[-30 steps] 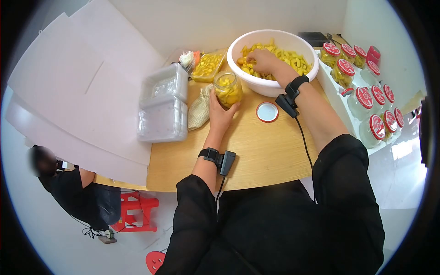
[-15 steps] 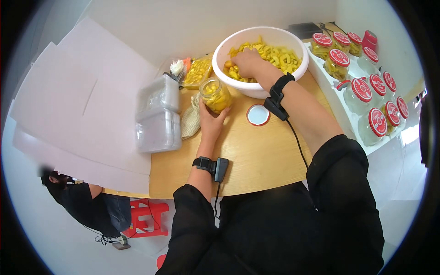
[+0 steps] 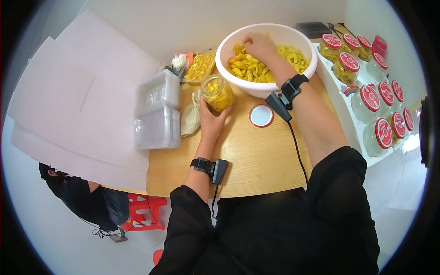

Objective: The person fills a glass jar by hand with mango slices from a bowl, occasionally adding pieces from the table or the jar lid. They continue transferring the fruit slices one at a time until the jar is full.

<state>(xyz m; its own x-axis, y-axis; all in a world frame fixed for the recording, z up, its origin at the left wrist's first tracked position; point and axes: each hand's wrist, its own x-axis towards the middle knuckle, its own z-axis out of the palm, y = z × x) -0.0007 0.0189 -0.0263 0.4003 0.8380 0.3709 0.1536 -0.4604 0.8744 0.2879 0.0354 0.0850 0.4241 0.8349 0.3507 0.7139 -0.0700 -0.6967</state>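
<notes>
My left hand (image 3: 213, 122) is wrapped round the lower part of an open glass jar (image 3: 218, 94), which stands tilted slightly on the table with yellow pieces inside. In the large white basin (image 3: 310, 68), my right hand (image 3: 260, 47) is over the yellow pieces (image 3: 251, 68), which look like cut fruit or pickles. Its fingers are curled together near the basin's far left side, and what they hold is hidden. A red-rimmed jar lid (image 3: 261, 115) lies white side up on the table, between the jar and my right wrist.
At right, a white foam tray (image 3: 341, 103) holds several red-lidded jars (image 3: 347, 68), some with yellow pieces. Left of my jar are a beige cloth glove (image 3: 190, 121), stacked clear plastic boxes (image 3: 158, 126) and a bag of yellow pieces (image 3: 200, 66). Another person (image 3: 87, 201) sits beyond the white board (image 3: 82, 101).
My right hand has moved a little up and right inside the basin, uncovering more yellow pieces. My left hand keeps its hold on the jar. The view has shifted slightly.
</notes>
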